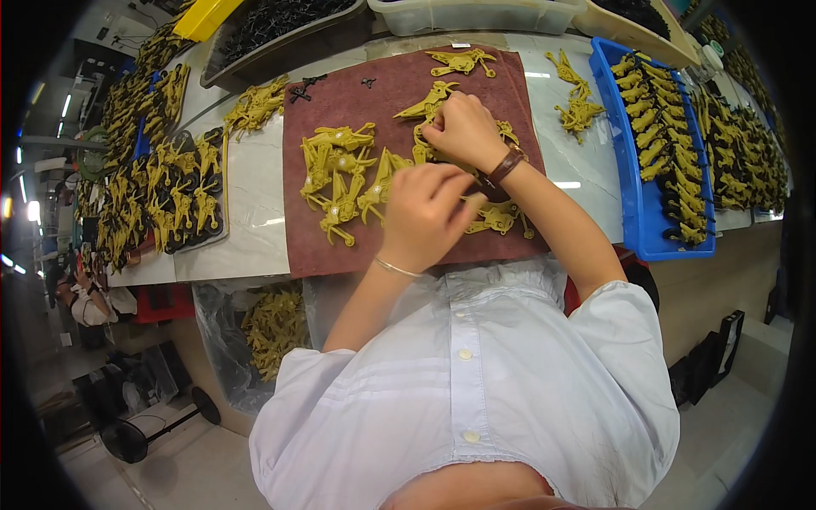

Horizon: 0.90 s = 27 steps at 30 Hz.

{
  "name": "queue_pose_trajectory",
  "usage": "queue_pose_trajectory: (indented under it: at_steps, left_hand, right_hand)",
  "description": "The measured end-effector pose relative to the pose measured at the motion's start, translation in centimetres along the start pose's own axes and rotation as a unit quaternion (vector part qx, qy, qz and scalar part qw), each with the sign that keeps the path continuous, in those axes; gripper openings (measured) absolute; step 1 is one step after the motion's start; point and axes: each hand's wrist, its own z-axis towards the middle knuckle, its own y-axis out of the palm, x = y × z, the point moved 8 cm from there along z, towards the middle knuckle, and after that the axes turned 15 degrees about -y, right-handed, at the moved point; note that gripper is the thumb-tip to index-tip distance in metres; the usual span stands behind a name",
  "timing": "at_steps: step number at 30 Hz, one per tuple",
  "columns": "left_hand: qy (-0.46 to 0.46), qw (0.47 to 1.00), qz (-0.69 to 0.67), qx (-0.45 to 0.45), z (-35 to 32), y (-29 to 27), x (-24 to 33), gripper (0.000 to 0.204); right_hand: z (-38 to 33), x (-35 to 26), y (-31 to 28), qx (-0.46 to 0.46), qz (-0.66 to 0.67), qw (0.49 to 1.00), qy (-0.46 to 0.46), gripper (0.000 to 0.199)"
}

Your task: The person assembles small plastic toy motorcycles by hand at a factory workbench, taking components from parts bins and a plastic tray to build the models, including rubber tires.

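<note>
My right hand [467, 129], with a brown strap on its wrist, reaches over the maroon cloth [391, 85]. Its curled fingers close around a yellow plastic part [420, 146] and hide much of it. My left hand [423, 217] is nearer to me, slightly blurred, its fingers bent in toward the thumb. Whatever is between them cannot be made out. Beside it on the cloth lies a cluster of yellow plastic parts [336, 166]. Another yellow part [497, 219] lies just right of my left hand. Beyond my right hand is a beak-shaped yellow part [425, 100].
Small black pieces [306, 87] lie at the cloth's far left. A blue tray [633, 229] on the right holds rows of yellow-and-black assemblies; more fill a tray [191, 191] at left. Bins of black parts [285, 30] line the back. A plastic-lined container [276, 327] sits below the table edge.
</note>
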Motion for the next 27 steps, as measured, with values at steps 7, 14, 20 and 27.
queue_pose_trajectory:
  at_steps: [7, 14, 20, 27]
  left_hand:
    - [-0.283, 0.909, -0.304, 0.046, 1.5, -2.9, -7.0, 0.024]
    - [-0.176, 0.934, -0.310, -0.006, 2.9, -1.4, -3.4, 0.018]
    - [-0.152, 0.963, -0.217, 0.050, 2.9, -1.1, -2.4, 0.012]
    - [0.056, 0.998, 0.003, 0.031, 3.3, 4.1, 0.6, 0.010]
  right_hand:
    - [-3.4, -2.7, -7.7, 0.103, 0.297, 0.949, -0.001, 0.020]
    - [-6.3, -4.3, -10.3, 0.125, 0.280, 0.948, -0.086, 0.011]
    - [-8.8, 5.1, -12.8, 0.266, 0.190, 0.942, 0.071, 0.008]
    - [-8.5, 11.7, -11.5, 0.132, -0.257, 0.955, 0.073, 0.014]
